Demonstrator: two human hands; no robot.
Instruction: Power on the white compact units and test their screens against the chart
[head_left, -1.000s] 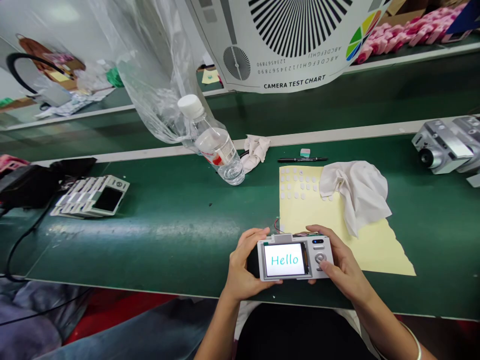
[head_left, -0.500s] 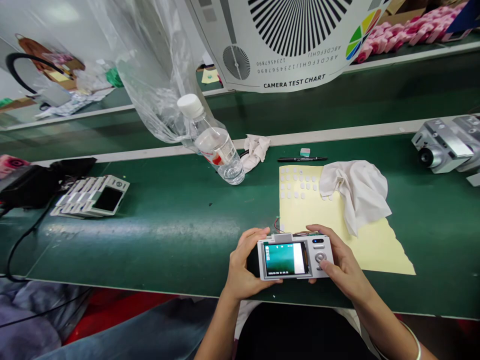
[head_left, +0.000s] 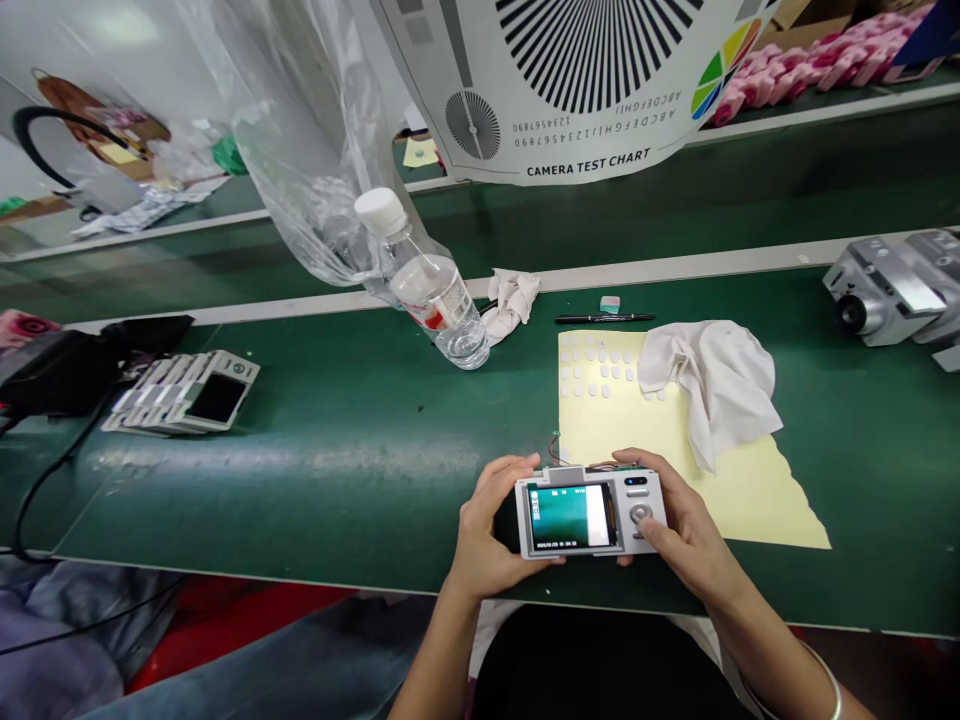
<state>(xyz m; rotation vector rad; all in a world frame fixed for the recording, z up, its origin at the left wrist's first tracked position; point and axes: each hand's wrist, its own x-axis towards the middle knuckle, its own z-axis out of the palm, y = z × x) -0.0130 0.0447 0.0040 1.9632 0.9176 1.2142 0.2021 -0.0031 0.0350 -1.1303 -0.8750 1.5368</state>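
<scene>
Camera (head_left: 581, 515), lower centre of frame, held at both ends: our left grip (head_left: 484, 535) around one side, right grip (head_left: 694, 545) on the other, thumb (head_left: 664, 540) at the buttons (head_left: 640, 512). Button-pressing step, we judge; another press would call for steady support. Yellow paper (head_left: 757, 505) beyond, on green table (head_left: 337, 510).

Camera workshop | test chart (head_left: 577, 120) | camera bodies (head_left: 184, 393) | green workbench (head_left: 330, 480)

The left forearm (head_left: 431, 645) and right forearm (head_left: 757, 635) slant up and inward, bare. The left hand (head_left: 480, 535) bends into a C-shaped grip, thumb low, fingers (head_left: 510, 468) above. The right hand (head_left: 690, 535) grips opposite, index finger (head_left: 637, 457) arched over the top, thumb (head_left: 661, 537) pressing inward. The hands stay well apart, level.
</scene>
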